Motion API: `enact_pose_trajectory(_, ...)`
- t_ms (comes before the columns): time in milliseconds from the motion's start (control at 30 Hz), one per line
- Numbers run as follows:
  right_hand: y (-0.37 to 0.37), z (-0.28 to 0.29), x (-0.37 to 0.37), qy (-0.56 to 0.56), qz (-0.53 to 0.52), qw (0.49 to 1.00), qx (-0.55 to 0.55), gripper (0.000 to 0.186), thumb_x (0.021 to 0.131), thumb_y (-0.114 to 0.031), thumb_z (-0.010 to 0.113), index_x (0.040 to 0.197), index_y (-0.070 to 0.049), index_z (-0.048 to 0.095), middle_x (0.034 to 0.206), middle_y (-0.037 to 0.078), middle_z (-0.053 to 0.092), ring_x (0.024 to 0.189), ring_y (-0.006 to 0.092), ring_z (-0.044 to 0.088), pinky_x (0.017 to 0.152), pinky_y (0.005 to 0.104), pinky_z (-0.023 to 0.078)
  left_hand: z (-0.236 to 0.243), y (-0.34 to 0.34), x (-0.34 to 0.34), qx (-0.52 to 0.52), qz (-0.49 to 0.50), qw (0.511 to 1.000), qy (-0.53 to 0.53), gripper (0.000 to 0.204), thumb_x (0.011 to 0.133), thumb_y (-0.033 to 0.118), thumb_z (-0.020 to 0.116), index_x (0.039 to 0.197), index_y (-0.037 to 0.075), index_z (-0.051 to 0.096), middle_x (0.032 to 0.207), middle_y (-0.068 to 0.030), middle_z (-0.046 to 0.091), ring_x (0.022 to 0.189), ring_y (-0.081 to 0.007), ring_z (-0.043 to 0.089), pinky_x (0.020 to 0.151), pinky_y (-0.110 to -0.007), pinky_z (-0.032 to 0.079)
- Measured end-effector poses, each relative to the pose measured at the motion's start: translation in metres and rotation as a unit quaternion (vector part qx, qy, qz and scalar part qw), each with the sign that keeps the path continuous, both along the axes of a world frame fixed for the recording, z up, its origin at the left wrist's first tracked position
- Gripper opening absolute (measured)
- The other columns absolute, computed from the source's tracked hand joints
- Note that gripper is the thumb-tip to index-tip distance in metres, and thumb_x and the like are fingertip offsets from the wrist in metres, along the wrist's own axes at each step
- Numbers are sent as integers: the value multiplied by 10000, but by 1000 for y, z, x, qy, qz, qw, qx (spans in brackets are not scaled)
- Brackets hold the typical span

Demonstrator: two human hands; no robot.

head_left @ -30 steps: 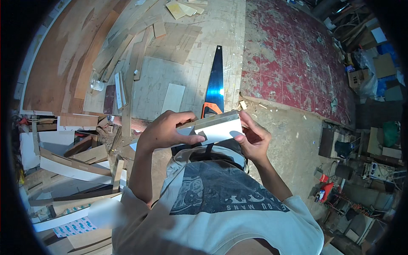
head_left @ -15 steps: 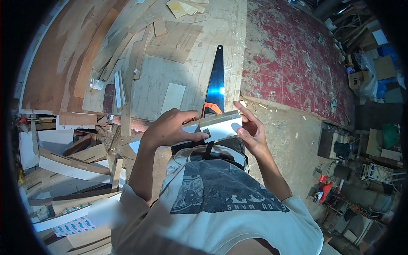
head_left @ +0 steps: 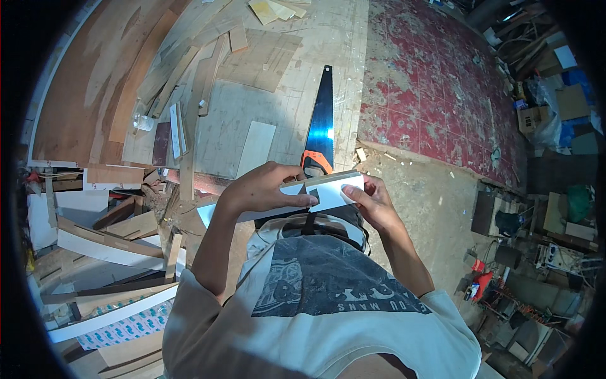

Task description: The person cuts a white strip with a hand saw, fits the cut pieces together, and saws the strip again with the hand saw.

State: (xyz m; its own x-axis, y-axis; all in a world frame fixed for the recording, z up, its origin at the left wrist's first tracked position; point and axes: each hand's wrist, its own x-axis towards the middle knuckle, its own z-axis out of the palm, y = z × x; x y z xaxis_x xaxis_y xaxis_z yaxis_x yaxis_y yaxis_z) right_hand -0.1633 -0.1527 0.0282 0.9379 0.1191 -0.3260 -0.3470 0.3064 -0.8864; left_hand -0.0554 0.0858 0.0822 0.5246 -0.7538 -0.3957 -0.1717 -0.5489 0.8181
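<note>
Head view: a person in a pale printed T-shirt (head_left: pixel 328 303) holds a thin white-faced board (head_left: pixel 297 199) chest-high, both hands closed on it — left hand (head_left: pixel 265 189) clamped over its top edge, right hand (head_left: pixel 372 199) pinching its right end. Over the past second the grip has barely shifted; the right hand has slid slightly along the board, which suggests the piece is being checked rather than set down. Beyond it, a black-bladed handsaw (head_left: pixel 322 120) with an orange handle lies on the plywood workbench (head_left: pixel 252 82) — offcuts stacked at left (head_left: pixel 107 234).
</note>
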Motion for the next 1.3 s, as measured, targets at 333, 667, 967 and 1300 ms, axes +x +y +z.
enact_pose_trajectory(333,-8,-15,-3,42,-60,997,7,299,884,-168,695,1075,53,632,958,99,687,834,136,643,730,272,503,23,27,2,-71,5,997,-36,451,818,455,735,1016,50,709,914,-89,720,825,-191,689,722,-294,520)
enact_pose_trajectory(667,-7,-19,-8,38,-86,995,42,284,893,-168,684,1070,46,628,935,97,683,802,135,651,686,283,528,-1,23,-42,154,-374,875,266,301,930,289,641,882,-3,697,692,-54,689,652,-114,669,589,-290,511)
enact_pose_trajectory(967,-8,-14,-13,45,-114,991,54,263,899,-127,684,1098,42,649,974,84,695,873,120,648,777,244,509,15,18,-36,-67,-93,960,254,193,942,179,627,931,1,700,738,-62,677,688,-82,644,614,-258,527)
enact_pose_trajectory(1300,11,14,-34,-117,-99,976,-154,319,853,-96,740,1119,49,639,960,80,695,878,104,632,782,249,501,-2,-10,-40,-79,39,956,-281,769,663,374,853,1303,82,544,1273,-130,578,1191,-321,512,1029,-432,388)
